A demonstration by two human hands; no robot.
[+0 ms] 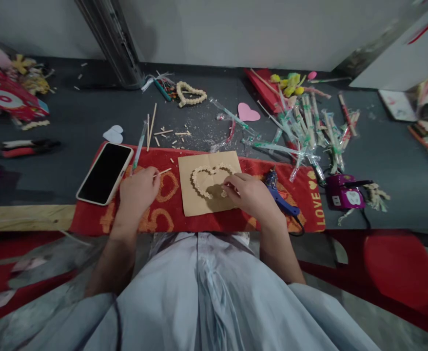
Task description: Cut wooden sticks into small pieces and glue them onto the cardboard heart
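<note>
A pale, unclosed heart outline [213,171] lies on cardboard [189,205].

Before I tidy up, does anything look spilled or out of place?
Yes: pale crumbs and stick bits lie strewn on the dark table beyond the red towel, like loose debris. The heart outline on the card also gaps at the bottom, near the right hand, so it looks incomplete.

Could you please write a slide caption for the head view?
Right hand at a heart-shaped outline on a brown sheet; left hand holds a thin stick.

The heart outline [213,170] lies on cardboard [221,207], phone [106,173] left, glue gun [282,198] right.
</note>
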